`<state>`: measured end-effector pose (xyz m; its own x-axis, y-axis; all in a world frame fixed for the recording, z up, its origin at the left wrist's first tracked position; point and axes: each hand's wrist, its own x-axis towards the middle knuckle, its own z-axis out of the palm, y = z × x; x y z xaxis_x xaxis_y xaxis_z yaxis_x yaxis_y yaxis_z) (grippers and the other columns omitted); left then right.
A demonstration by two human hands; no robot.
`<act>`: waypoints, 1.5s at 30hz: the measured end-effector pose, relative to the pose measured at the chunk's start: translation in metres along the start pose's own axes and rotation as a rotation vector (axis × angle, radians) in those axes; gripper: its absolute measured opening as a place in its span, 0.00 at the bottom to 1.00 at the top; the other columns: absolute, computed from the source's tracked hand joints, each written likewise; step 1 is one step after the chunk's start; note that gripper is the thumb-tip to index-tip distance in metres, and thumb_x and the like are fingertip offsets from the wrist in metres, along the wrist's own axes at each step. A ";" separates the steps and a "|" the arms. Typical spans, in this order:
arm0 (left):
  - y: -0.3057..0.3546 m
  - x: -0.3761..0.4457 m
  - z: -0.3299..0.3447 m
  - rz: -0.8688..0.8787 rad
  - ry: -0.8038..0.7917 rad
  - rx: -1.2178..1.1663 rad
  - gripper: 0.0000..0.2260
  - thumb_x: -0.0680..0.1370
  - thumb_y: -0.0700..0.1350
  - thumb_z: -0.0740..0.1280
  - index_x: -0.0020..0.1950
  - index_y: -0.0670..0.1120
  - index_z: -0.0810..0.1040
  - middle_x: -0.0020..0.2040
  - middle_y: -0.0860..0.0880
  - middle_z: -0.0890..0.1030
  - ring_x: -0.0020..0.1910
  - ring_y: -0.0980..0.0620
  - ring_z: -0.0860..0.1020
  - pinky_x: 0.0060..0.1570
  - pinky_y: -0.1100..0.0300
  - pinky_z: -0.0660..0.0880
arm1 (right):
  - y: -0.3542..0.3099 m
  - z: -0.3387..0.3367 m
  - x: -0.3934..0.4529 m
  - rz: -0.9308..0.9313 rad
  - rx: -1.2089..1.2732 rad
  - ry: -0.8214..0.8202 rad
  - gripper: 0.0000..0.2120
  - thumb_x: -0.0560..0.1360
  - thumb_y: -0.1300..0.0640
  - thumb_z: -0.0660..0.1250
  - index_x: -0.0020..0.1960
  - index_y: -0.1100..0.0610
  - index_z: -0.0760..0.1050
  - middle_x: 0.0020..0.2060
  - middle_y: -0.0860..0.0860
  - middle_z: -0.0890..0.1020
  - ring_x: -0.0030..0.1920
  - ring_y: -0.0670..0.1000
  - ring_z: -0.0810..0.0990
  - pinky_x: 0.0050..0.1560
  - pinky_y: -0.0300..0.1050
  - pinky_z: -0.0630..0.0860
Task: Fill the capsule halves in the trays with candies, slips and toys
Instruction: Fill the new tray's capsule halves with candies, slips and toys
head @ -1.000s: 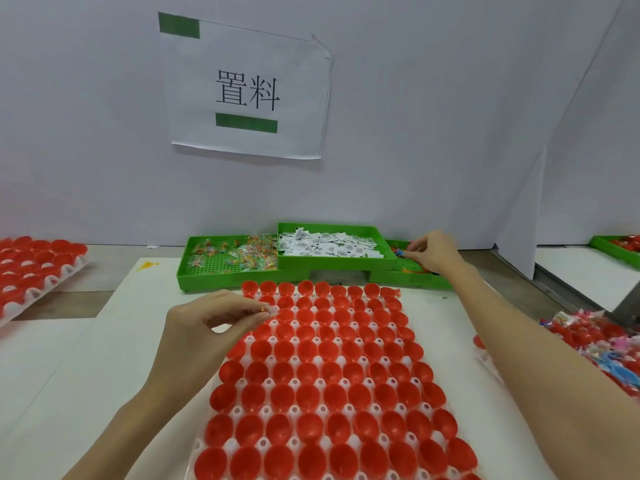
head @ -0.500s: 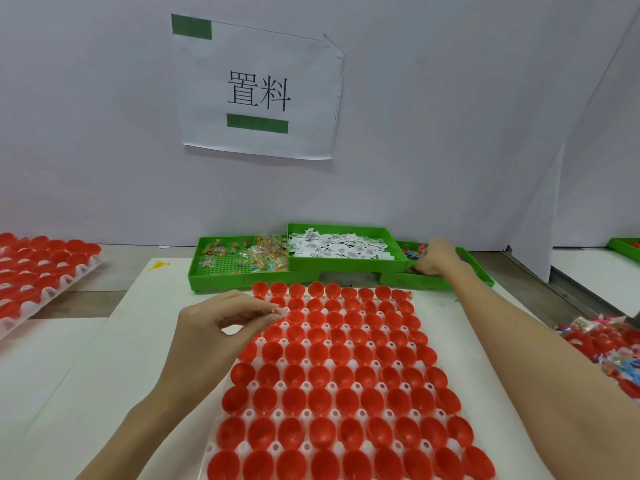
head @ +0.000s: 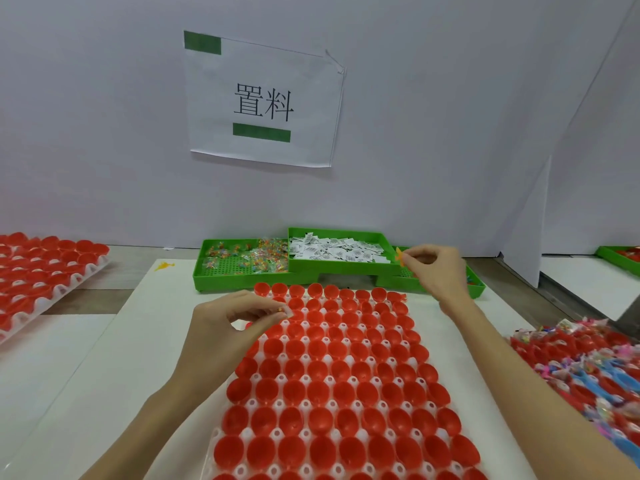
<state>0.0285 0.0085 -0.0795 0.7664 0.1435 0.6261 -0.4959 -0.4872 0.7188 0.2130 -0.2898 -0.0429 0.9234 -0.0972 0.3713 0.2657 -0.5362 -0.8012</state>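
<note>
A white tray [head: 277, 434] holding several red capsule halves [head: 341, 375] lies in front of me. My left hand [head: 228, 327] hovers over its far left corner and pinches a small wrapped candy [head: 282, 309] between thumb and fingertips. My right hand [head: 434, 268] is raised above the tray's far right corner, pinching a small orange toy [head: 400, 255]. Behind the tray stand three green bins: candies [head: 242, 259] on the left, paper slips [head: 332, 249] in the middle, toys [head: 474, 284] on the right, mostly hidden by my right hand.
Another tray of red halves [head: 45, 268] sits at the far left. A tray with filled halves, wrappers and blue toys [head: 588, 368] lies at the right. A white wall with a paper sign [head: 263, 102] closes the back. A green bin [head: 620, 256] shows at far right.
My right hand has lifted out of the toy bin with an orange toy pinched in its fingers. My left hand stays put with the candy.
</note>
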 end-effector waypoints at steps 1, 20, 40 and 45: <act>0.001 -0.001 0.002 -0.013 0.003 -0.020 0.07 0.70 0.43 0.78 0.48 0.50 0.89 0.42 0.55 0.87 0.43 0.52 0.85 0.47 0.65 0.80 | -0.007 0.002 -0.015 -0.008 0.099 -0.032 0.03 0.74 0.57 0.77 0.47 0.55 0.87 0.40 0.50 0.88 0.41 0.47 0.84 0.46 0.44 0.81; 0.014 -0.007 0.016 0.144 -0.079 0.055 0.09 0.71 0.45 0.79 0.50 0.48 0.86 0.43 0.59 0.86 0.44 0.59 0.85 0.47 0.65 0.82 | -0.073 0.017 -0.132 -0.358 0.200 -0.653 0.05 0.76 0.59 0.76 0.49 0.51 0.85 0.42 0.45 0.87 0.46 0.46 0.86 0.49 0.40 0.82; 0.020 -0.015 0.020 0.394 -0.042 0.468 0.16 0.71 0.39 0.80 0.57 0.40 0.86 0.43 0.48 0.87 0.39 0.53 0.85 0.39 0.56 0.83 | -0.076 0.026 -0.141 -0.523 0.008 -0.502 0.08 0.75 0.62 0.75 0.52 0.53 0.85 0.44 0.40 0.85 0.47 0.40 0.84 0.50 0.34 0.81; 0.029 -0.012 0.026 0.180 0.054 0.273 0.17 0.66 0.40 0.83 0.54 0.45 0.87 0.42 0.54 0.88 0.43 0.63 0.85 0.49 0.74 0.79 | -0.075 0.027 -0.141 -0.506 0.059 -0.537 0.10 0.77 0.61 0.73 0.56 0.50 0.85 0.46 0.40 0.86 0.49 0.40 0.85 0.52 0.36 0.81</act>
<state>0.0149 -0.0297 -0.0738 0.6502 0.0765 0.7559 -0.4880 -0.7205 0.4926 0.0706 -0.2137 -0.0478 0.6886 0.5813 0.4335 0.6951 -0.3591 -0.6228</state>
